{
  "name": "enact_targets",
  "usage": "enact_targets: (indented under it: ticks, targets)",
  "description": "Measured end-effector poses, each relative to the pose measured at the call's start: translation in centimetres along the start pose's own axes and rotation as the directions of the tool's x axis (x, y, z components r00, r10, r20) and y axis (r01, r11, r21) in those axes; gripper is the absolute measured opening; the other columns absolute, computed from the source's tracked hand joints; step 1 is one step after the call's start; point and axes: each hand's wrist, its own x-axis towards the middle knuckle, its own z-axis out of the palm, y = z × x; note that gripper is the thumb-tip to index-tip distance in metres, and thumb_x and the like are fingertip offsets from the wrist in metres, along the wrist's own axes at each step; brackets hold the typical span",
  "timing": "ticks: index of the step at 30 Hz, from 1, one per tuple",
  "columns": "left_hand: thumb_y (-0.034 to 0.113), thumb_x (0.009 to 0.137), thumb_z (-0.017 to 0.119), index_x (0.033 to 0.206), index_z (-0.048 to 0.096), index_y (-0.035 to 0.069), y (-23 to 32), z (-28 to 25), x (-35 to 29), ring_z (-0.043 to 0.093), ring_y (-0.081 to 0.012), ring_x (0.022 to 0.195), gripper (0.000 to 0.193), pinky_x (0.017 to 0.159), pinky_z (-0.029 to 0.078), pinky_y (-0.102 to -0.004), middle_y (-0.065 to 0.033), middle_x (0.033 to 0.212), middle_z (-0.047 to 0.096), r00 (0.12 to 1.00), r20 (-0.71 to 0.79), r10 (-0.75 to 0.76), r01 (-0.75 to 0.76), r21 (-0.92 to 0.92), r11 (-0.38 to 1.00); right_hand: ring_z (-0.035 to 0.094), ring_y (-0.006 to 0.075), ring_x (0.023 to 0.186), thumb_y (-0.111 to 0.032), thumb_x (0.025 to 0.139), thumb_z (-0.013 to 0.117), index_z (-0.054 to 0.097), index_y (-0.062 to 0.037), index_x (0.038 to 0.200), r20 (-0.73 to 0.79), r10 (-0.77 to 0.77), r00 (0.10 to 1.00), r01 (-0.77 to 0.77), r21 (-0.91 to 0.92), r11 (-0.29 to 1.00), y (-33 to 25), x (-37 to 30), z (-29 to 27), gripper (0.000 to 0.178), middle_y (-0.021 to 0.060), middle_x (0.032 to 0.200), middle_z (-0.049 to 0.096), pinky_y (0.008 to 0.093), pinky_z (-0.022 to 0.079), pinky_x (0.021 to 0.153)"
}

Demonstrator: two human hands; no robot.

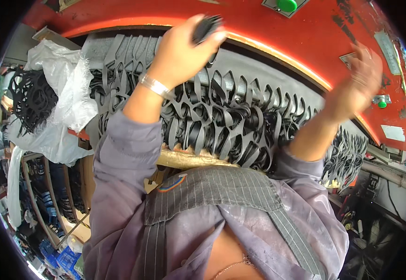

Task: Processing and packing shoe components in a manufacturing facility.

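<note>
My left hand [182, 53] is raised in front of the red machine, its fingers closed around a small black ridged bundle [206, 29]. The bundle looks like stacked strips, but its exact kind cannot be made out. My right hand [358, 84] is up by the machine's red front at the right, holding nothing that I can see, and its fingers are smeared by motion. Below and between both hands lie rows of dark grey looped strips [221, 114], cut-out pieces with pointed ends, packed side by side along a grey ledge [277, 70].
A red machine [259, 28] spans the far side, with a green button [287, 5] at the top and another green button [382, 104] at the right. A white woven sack [70, 88] and black lattice-like scrap [32, 100] are at the left. A wooden rack [34, 186] stands lower left.
</note>
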Motion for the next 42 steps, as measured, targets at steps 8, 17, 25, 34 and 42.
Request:
enact_targets:
  ticks: [8, 17, 25, 34, 42]
  targets:
    - [0.003, 0.078, 0.054, 0.094, 0.051, 0.005, 8.0, 6.0, 8.9, 0.061, -0.0402, 0.078, 0.017, 0.069, 0.05, -0.0473, -0.0186, 0.081, 0.061, 0.776, 0.057, 0.628, -0.6, 0.371, 0.708, 0.01, 0.0455, 0.143, -0.065, 0.094, 0.026, 0.014, 0.0062, 0.147, -0.619, 0.111, 0.777, -0.597, -0.671, 0.439, 13.3, 8.5, -14.0, 0.089, 0.0325, 0.151, 0.013, 0.0663, 0.021, 0.107]
    - [0.007, 0.075, 0.061, 0.09, 0.055, 0.008, -1.0, 3.1, -5.6, 0.065, -0.0376, 0.079, 0.017, 0.067, 0.051, -0.0465, -0.0167, 0.083, 0.065, 0.872, 0.48, -0.089, -0.219, 0.548, 0.807, 0.061, 0.0269, 0.091, -0.027, 0.074, 0.079, 0.069, -0.0076, 0.099, 0.533, 0.416, 0.737, -0.215, -0.398, 0.892, -2.2, -10.8, -5.3, 0.033, 0.0102, 0.091, 0.065, 0.0384, 0.049, 0.083]
    - [0.007, 0.074, 0.058, 0.088, 0.054, 0.003, -4.3, 5.0, -13.9, 0.064, -0.0365, 0.08, 0.015, 0.07, 0.051, -0.0473, -0.0169, 0.08, 0.065, 0.97, 0.24, -0.028, -0.139, 0.651, 0.746, 0.062, 0.0282, 0.089, -0.021, 0.06, 0.082, 0.062, -0.0048, 0.09, 0.793, 0.405, 0.456, 0.119, -0.505, 0.855, -7.0, -20.1, 1.7, 0.039, 0.0104, 0.088, 0.06, 0.0378, 0.053, 0.075]
    - [0.012, 0.073, 0.063, 0.09, 0.058, 0.007, -0.5, 1.4, -15.0, 0.064, -0.0409, 0.075, 0.018, 0.067, 0.051, -0.0488, -0.0199, 0.076, 0.065, 0.771, 0.555, -0.312, -0.1, 0.589, 0.802, 0.067, 0.0323, 0.074, -0.021, 0.073, 0.076, 0.069, -0.0057, 0.098, 0.89, 0.44, -0.119, 0.047, -0.437, 0.898, -10.6, -15.3, 0.1, 0.03, 0.0144, 0.08, 0.067, 0.0394, 0.054, 0.07]
    - [0.003, 0.075, 0.055, 0.093, 0.054, 0.001, -5.1, 2.8, -8.9, 0.06, -0.035, 0.101, 0.019, 0.086, 0.048, -0.0458, -0.0192, 0.101, 0.064, 0.978, 0.209, -0.008, -0.114, 0.564, 0.818, 0.067, 0.033, 0.086, -0.05, 0.079, 0.069, 0.059, 0.0014, 0.116, 0.653, 0.505, 0.565, -0.127, -0.536, 0.835, -1.5, -11.0, 14.3, 0.064, 0.0201, 0.085, 0.068, 0.0398, 0.052, 0.077]
